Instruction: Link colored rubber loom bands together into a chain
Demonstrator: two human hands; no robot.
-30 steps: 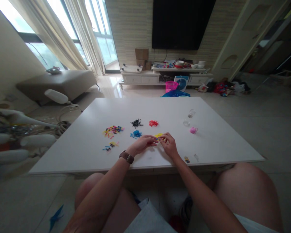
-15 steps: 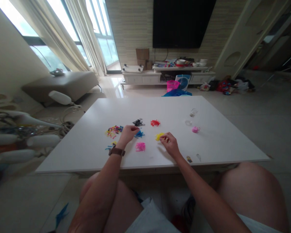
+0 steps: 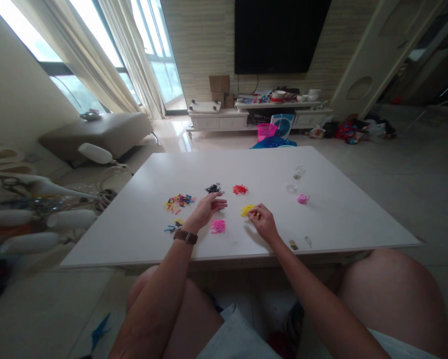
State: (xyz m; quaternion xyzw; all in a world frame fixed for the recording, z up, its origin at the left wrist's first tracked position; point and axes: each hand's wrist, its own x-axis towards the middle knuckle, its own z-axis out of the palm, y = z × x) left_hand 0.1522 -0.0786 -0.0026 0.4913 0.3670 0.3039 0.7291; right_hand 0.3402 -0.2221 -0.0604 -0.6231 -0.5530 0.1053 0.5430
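Note:
My left hand [image 3: 208, 208], a brown-strapped watch [image 3: 185, 237] on its wrist, hovers over the small blue bands, hiding most of them. Its fingers are stretched out and hold nothing that I can see. At the edge of the yellow bands [image 3: 247, 210] is my right hand [image 3: 263, 222], fingers curled in a pinch; whatever lies between them is too small to make out. Around the hands lie piles of black bands [image 3: 213, 188], red bands [image 3: 240, 189] and pink bands [image 3: 218, 226]. Mixed-colour bands [image 3: 179, 201] and a smaller mixed group [image 3: 173, 227] lie left.
On the right of the white table [image 3: 343, 219] are a pink trinket [image 3: 303, 199], a clear ring [image 3: 292, 188], a small clear container [image 3: 299, 172] and a small yellow-and-dark figure [image 3: 293, 245]. A lamp with white shades [image 3: 96, 153] stands left of the table.
My left hand has shifted slightly right and its fingers have gone from a pinch to stretched out over the blue bands. My right hand stays pinched by the yellow bands.

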